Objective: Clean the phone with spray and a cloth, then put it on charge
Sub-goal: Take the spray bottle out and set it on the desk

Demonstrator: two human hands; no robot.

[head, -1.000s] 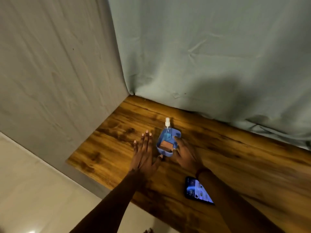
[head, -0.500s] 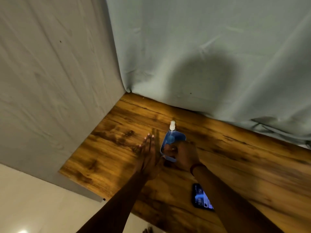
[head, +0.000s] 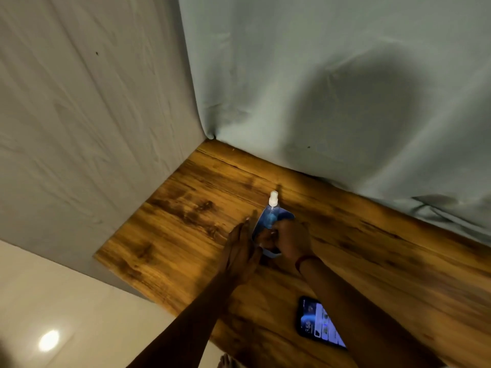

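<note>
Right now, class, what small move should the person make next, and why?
Probably lift the spray bottle out of its blue holder: the right hand is closed around its lower part, the left hand lies flat beside the holder, and the phone, screen lit, lies untouched on the wooden table.

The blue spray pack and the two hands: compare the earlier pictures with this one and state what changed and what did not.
The right hand, open beside the blue spray pack a second ago, has closed over its lower part. The left hand has turned from flat to edge-on, pressed against the pack's left side. The pack stays on the wooden table, and the lit phone lies untouched near the right forearm.
</note>
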